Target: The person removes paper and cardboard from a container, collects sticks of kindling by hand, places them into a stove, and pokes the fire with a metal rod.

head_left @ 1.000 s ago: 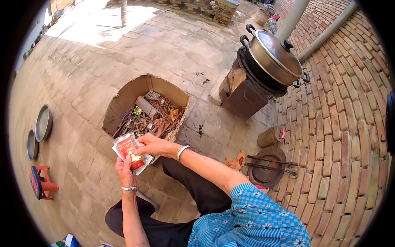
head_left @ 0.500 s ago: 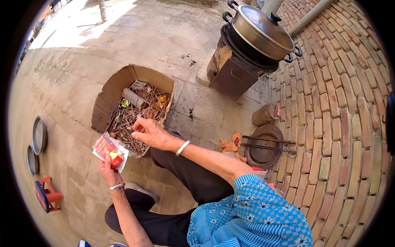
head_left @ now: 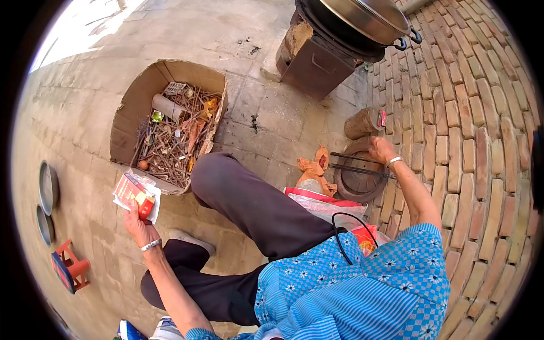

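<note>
My left hand grips a red and gold packet together with white paper and clear plastic, near the front corner of a cardboard box. Sticks, a grey cylinder and scraps fill the box. Over at the right, my right hand is above a round brown metal disc, beside the black tongs lying across it. Its fingers are curled downward, and whatever they may touch or hold is too small to make out. Just behind this hand stands a brown cylinder with a small red box against it.
A metal stove carries a large steel pot at the top. The brick wall runs along the right. Red and white bags lie by my leg. Two metal basins and a red stool are at the left.
My right hand has left the packet and moved far right to the metal disc. My left hand still holds the packet, now lower and further left. The view has shifted, with the box and stove higher.
</note>
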`<act>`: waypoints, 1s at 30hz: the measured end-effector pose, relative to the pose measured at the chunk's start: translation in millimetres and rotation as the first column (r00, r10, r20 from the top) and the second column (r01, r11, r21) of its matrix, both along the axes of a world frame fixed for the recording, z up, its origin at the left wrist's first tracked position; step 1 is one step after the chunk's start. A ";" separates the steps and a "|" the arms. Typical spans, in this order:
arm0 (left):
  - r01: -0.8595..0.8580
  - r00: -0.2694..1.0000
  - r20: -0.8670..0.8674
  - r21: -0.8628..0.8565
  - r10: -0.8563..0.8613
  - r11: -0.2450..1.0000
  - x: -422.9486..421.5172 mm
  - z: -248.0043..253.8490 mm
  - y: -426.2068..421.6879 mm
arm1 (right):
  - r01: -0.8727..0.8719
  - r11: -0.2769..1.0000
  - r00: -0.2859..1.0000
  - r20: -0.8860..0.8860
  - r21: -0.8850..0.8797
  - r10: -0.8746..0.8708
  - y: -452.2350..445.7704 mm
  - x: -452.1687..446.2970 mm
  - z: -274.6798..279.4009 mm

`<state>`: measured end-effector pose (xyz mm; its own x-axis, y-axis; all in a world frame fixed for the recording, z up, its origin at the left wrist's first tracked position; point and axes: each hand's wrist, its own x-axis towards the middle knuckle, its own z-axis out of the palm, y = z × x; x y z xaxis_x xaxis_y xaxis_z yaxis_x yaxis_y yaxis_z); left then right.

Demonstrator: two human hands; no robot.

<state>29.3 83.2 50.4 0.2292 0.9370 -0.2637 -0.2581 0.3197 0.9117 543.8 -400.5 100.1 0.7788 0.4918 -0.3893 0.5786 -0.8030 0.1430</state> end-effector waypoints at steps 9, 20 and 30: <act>-0.005 0.998 -0.059 -0.042 0.003 0.999 4.3 -12.2 -0.5 | 0.153 0.901 0.968 0.246 -0.405 -0.054 -133.7 -26.2 -7.3; -0.022 0.997 -0.071 -0.070 0.017 0.997 -1.9 -19.3 0.5 | 0.045 0.765 0.980 0.177 -0.642 0.091 -159.8 -33.3 -27.8; -0.019 0.999 -0.046 -0.077 0.016 0.997 6.1 -11.7 -4.6 | 0.055 0.810 0.995 0.102 -0.584 0.006 -158.1 -34.7 -29.3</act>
<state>35.4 78.6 38.7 0.1992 0.9172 -0.3450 -0.2236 0.3853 0.8953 509.1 -558.7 70.8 0.8352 0.1746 -0.5214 0.5190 -0.5635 0.6427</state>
